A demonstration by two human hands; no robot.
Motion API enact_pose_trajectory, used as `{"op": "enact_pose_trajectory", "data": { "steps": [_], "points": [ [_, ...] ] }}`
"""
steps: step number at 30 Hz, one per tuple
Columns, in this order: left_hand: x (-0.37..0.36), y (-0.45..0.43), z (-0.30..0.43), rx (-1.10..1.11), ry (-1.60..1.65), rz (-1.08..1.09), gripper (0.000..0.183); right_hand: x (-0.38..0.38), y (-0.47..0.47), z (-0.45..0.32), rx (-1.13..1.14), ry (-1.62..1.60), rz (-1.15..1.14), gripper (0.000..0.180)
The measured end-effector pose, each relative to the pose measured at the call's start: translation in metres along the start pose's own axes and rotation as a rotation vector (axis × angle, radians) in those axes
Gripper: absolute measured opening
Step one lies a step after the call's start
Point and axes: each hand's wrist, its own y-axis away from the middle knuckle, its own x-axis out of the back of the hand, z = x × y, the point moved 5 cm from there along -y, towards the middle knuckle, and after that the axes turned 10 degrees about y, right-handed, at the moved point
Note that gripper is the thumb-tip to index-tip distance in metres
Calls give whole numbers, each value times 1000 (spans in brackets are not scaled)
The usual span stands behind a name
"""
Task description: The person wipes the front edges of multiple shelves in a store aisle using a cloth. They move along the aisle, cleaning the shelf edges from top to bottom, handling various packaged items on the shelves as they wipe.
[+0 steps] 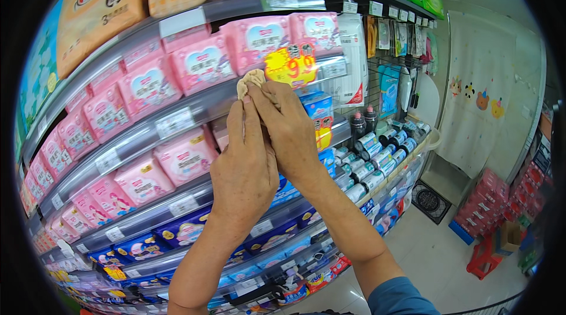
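Both hands meet at the centre of the head view, in front of store shelves. A crumpled beige cloth [251,82] is pinched between them, its upper folds showing above the fingertips. My left hand [247,155] grips it from below, fingers pointing up. My right hand [289,131] overlaps from the right, its fingers bent onto the cloth. Behind them runs a shelf edge with a clear price strip [208,105]. Pink soft packs [203,63] stand on the shelf above, and a yellow price sign [292,66] hangs just right of the cloth. The cloth's lower part is hidden by the hands.
Lower shelves hold more pink packs [185,158] and dark blue packs [143,246]. To the right lie rows of bottles and jars [373,160]. Orange tissue packs [104,9] stand at upper left. Stacked red cartons [482,200] and a red stool [484,258] are on the floor at right.
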Motion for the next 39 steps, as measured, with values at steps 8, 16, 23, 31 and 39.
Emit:
{"op": "enact_pose_trajectory", "data": {
  "steps": [8, 16, 23, 31, 39],
  "points": [
    [-63, -39, 44, 126, 115, -91, 64, 35, -1, 79, -39, 68, 1, 40],
    [-113, -80, 70, 23, 41, -114, 66, 55, -5, 143, -173, 73, -45, 39],
    [-138, -107, 83, 4, 197, -212, 59, 71, -6, 174, -334, 137, -86, 41],
    [-81, -126, 73, -41, 533, -99, 50, 85, -38, 169, -583, -813, -319, 36],
    [-53, -174, 31, -28, 487, -24, 36, 71, -101, 165, -470, -904, -189, 41]
  ]
}}
